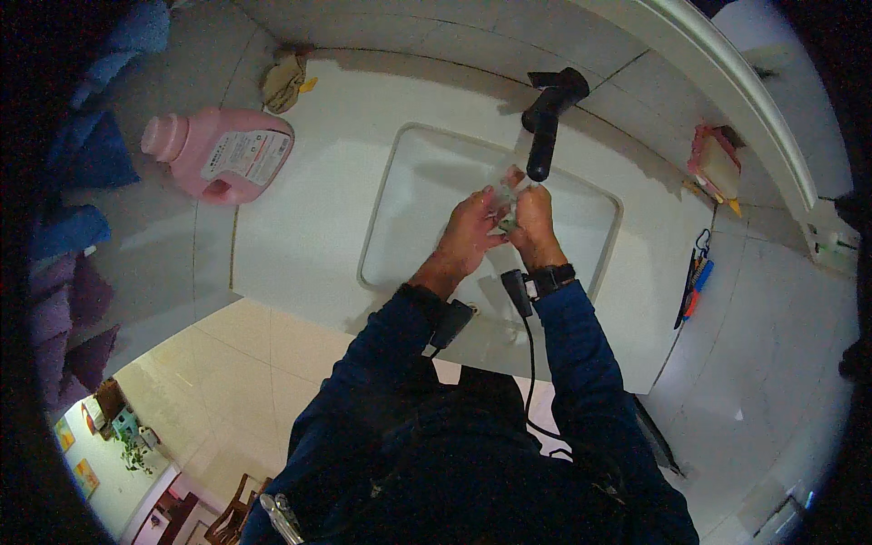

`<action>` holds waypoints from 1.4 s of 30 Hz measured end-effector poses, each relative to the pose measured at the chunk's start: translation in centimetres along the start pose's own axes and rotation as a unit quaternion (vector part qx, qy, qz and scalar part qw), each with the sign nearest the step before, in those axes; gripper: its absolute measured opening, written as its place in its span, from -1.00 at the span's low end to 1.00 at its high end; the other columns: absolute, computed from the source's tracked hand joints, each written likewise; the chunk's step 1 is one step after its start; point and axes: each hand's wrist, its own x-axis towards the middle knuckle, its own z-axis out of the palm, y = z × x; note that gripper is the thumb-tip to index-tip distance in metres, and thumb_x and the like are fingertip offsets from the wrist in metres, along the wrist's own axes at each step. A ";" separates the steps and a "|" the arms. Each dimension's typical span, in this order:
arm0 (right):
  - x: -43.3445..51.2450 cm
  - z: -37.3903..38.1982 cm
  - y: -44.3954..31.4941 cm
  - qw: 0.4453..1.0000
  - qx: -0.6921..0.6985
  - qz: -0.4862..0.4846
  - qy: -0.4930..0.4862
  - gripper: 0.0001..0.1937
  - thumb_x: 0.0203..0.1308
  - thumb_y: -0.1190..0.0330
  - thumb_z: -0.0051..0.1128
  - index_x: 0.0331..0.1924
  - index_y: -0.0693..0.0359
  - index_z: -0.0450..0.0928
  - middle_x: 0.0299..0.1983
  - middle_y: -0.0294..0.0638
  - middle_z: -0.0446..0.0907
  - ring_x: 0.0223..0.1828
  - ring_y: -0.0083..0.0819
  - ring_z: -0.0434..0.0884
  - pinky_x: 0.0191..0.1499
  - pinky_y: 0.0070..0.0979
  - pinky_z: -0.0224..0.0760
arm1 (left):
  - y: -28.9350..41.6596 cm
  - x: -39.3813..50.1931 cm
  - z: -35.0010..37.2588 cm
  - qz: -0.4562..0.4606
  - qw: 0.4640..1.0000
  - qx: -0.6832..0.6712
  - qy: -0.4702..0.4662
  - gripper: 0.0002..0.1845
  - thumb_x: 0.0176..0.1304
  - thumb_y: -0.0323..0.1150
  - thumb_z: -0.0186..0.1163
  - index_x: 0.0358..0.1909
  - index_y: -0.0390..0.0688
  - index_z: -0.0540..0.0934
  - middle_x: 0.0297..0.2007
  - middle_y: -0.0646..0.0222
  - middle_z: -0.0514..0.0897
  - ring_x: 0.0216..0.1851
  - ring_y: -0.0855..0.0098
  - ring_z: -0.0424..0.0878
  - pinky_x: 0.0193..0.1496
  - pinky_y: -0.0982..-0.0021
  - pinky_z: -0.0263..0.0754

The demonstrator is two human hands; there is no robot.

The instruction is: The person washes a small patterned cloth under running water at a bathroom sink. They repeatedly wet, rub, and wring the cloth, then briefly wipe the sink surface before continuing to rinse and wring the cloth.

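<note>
Above the white sink basin (415, 225), both hands meet just under the spout of a black faucet (543, 139). A small see-through object (503, 203), greenish at its lower end, is between them; blur and wet glare hide its exact kind. My left hand (466, 228) curves around its left side with the fingers partly spread. On the other side my right hand (535, 219) is curled against it, its fingertips mostly hidden. A black band with a small box sits at each wrist, and a cable runs from the right one.
A pink jug-shaped bottle (231, 157) with a printed label lies at the counter's left. A brownish cloth-like item (285, 83) is in the back corner. Along the right wall are a pink-edged holder (715, 162) and several slim hanging tools (695, 286). A pale-edged cabinet (742, 82) overhangs the back right.
</note>
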 end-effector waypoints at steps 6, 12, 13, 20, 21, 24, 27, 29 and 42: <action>-1.1 -0.1 -0.8 0.968 0.222 0.067 -0.091 -0.68 0.44 0.13 -0.05 -0.17 0.23 0.54 -0.28 -0.25 0.57 -0.35 -0.35 0.58 -0.42 -0.34 0.49 | 0.0 0.1 1.8 0.007 1.000 -0.024 0.011 -0.62 0.47 0.00 -0.02 0.12 0.00 0.49 0.04 0.37 0.56 0.09 0.32 0.50 0.13 0.06 0.43; 0.2 -0.2 0.5 0.993 0.012 -0.020 -0.112 -0.69 0.40 0.14 0.03 -0.13 0.25 0.56 -0.24 -0.13 0.60 -0.31 -0.25 0.62 -0.34 -0.29 0.51 | -0.1 1.2 2.0 0.029 0.999 -0.041 -0.013 -0.60 0.48 0.01 -0.08 0.11 -0.02 0.51 0.07 0.39 0.56 0.10 0.33 0.50 0.14 0.10 0.41; 0.3 -0.1 0.6 0.997 -0.022 -0.024 -0.072 -0.65 0.38 0.12 0.04 -0.13 0.29 0.55 -0.22 -0.09 0.61 -0.31 -0.20 0.62 -0.35 -0.26 0.51 | -0.1 1.3 2.0 0.026 0.999 -0.035 -0.008 -0.59 0.48 0.01 -0.07 0.11 -0.03 0.52 0.07 0.38 0.56 0.09 0.33 0.50 0.14 0.11 0.41; -4.8 -0.9 -1.7 0.828 -0.479 -0.238 -0.172 -0.31 0.26 0.13 0.15 0.36 0.38 0.25 0.26 0.21 0.39 0.28 0.01 0.43 0.33 -0.31 0.20 | 0.4 1.6 1.0 -0.037 0.987 -0.154 -0.002 -0.56 0.42 0.02 0.04 0.09 -0.08 0.56 -0.02 0.31 0.64 0.05 0.27 0.58 0.19 0.12 0.44; -6.0 -1.2 -2.3 0.821 -0.498 -0.221 -0.169 -0.31 0.24 0.14 0.18 0.36 0.37 0.25 0.28 0.21 0.36 0.28 0.01 0.43 0.33 -0.31 0.21 | 0.5 1.6 0.7 -0.047 0.990 -0.131 -0.020 -0.57 0.41 0.01 0.06 0.08 -0.09 0.56 -0.01 0.30 0.64 0.05 0.27 0.58 0.19 0.10 0.45; -8.7 -1.5 -4.2 0.760 -0.560 -0.289 -0.158 -0.32 0.20 0.18 0.24 0.35 0.32 0.28 0.25 0.22 0.37 0.24 0.05 0.45 0.29 -0.28 0.26 | 0.5 1.6 0.1 -0.060 0.992 -0.097 -0.058 -0.60 0.39 -0.03 0.11 0.06 -0.10 0.56 0.00 0.28 0.65 0.05 0.26 0.61 0.15 0.06 0.50; -10.9 -1.4 -6.9 0.727 -0.588 -0.326 -0.138 -0.39 0.18 0.25 0.26 0.29 0.28 0.35 0.11 0.20 0.53 0.19 0.10 0.49 0.22 -0.23 0.35 | 0.2 1.4 -0.5 -0.048 0.991 -0.095 -0.076 -0.64 0.38 -0.08 0.14 0.04 -0.10 0.56 -0.01 0.30 0.65 0.02 0.27 0.62 0.06 0.01 0.56; -12.5 -1.7 -10.1 0.775 -0.558 -0.241 -0.174 -0.45 0.19 0.28 0.25 0.25 0.29 0.41 0.14 0.17 0.53 0.20 0.07 0.51 0.22 -0.24 0.37 | 0.2 1.1 -0.8 -0.044 0.990 -0.109 -0.074 -0.70 0.37 -0.15 0.17 0.00 -0.09 0.56 -0.02 0.34 0.64 0.00 0.27 0.61 0.00 -0.03 0.59; -6.0 4.0 -15.8 0.551 -0.614 -0.565 -0.025 -0.38 0.12 0.45 0.23 0.31 0.33 0.31 0.28 0.19 0.38 0.33 0.12 0.35 0.40 -0.16 0.16 | 1.1 1.2 -0.5 0.020 0.999 -0.022 -0.015 -0.70 0.28 -0.55 0.05 0.05 -0.31 0.49 -0.04 0.19 0.60 -0.01 0.21 0.59 0.19 -0.04 0.52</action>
